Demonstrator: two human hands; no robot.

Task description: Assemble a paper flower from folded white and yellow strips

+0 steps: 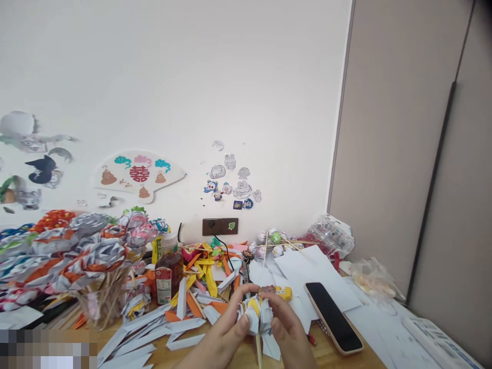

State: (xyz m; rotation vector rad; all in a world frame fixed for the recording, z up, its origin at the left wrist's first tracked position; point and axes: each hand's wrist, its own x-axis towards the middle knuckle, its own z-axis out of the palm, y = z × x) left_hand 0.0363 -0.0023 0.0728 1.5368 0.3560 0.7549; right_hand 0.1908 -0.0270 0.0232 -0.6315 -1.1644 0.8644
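A folded paper flower (254,313) in white with some yellow, on a thin wooden stick (259,351), is held between both hands low in the middle of the view. My left hand (230,323) curves around its left side, thumb against the white petals. My right hand (286,324) cups the right side, with its thumb pressed near the petals too. The stick points down toward me. Just behind the fingers lies a yellow tube (283,293), partly hidden by the right hand. Folded white paper strips (180,327) are scattered left of my left hand.
A phone (333,318) lies on the right, beside white sheets (307,269). A brown bottle (168,277) stands left of centre. Many paper flowers (103,253) on sticks crowd the left side. A black cord (226,246) runs from the wall socket (211,226). A plastic bag (372,277) lies far right.
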